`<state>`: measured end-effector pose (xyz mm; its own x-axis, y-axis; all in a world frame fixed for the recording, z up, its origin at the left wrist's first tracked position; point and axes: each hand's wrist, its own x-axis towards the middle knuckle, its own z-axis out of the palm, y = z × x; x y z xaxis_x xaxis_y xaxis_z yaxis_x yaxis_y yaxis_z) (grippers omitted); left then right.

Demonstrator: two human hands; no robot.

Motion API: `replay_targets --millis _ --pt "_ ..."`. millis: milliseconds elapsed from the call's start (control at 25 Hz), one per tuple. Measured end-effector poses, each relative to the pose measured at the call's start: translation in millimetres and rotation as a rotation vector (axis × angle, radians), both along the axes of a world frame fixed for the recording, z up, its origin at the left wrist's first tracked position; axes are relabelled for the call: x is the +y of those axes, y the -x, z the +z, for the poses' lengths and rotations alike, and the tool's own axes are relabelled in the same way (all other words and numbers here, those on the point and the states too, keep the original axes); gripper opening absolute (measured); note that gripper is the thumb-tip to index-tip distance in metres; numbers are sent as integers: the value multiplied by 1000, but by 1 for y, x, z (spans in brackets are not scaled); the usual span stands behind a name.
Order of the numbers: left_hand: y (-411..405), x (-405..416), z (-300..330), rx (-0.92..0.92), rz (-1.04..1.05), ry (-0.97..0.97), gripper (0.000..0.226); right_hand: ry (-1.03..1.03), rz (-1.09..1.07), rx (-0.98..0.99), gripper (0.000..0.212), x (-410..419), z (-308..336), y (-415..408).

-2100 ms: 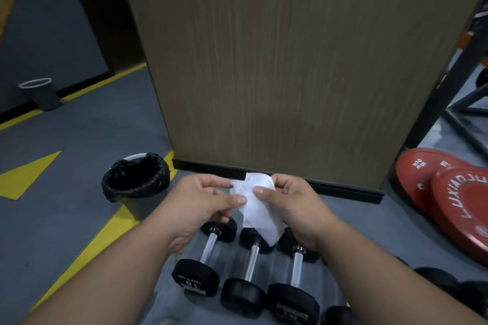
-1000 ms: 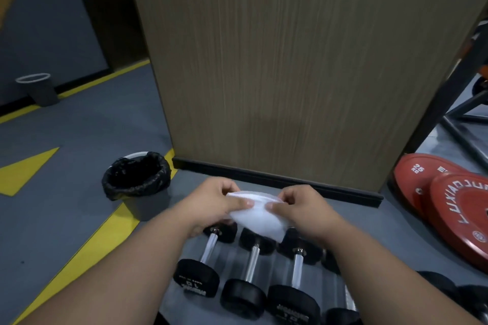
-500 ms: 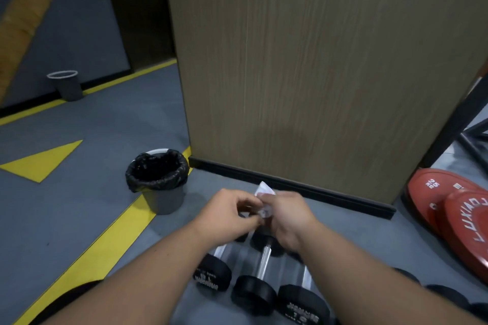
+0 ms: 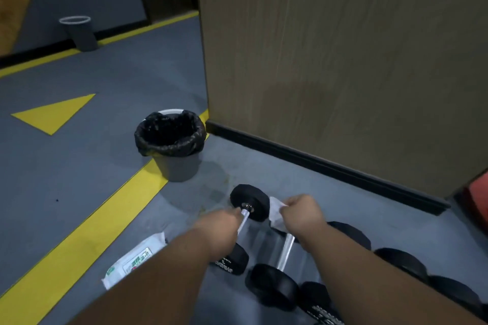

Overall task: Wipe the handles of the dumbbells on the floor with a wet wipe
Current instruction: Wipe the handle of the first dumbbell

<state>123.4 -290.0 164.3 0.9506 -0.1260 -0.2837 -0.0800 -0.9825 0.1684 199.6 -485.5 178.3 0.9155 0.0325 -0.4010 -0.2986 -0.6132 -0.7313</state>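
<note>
While a wood-grain wall panel (image 4: 343, 60) rises behind them, black dumbbells (image 4: 274, 266) lie in a row on the grey floor (image 4: 79, 179); the left hand (image 4: 219, 221) grips the leftmost dumbbell's handle (image 4: 244, 219), the right hand (image 4: 303, 215) pinches a white wet wipe (image 4: 276, 212) beside it.

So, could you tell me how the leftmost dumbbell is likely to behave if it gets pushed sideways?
The leftmost dumbbell has round black heads, so it would probably roll across the flat floor. It likely feels heavy for its size, and its shiny metal handle may be slippery under the wet wipe.
</note>
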Motion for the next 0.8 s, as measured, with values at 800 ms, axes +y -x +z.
replay_targets --millis 800 --pt "1 8 -174 -40 236 19 102 196 758 -762 46 72 -216 -67"
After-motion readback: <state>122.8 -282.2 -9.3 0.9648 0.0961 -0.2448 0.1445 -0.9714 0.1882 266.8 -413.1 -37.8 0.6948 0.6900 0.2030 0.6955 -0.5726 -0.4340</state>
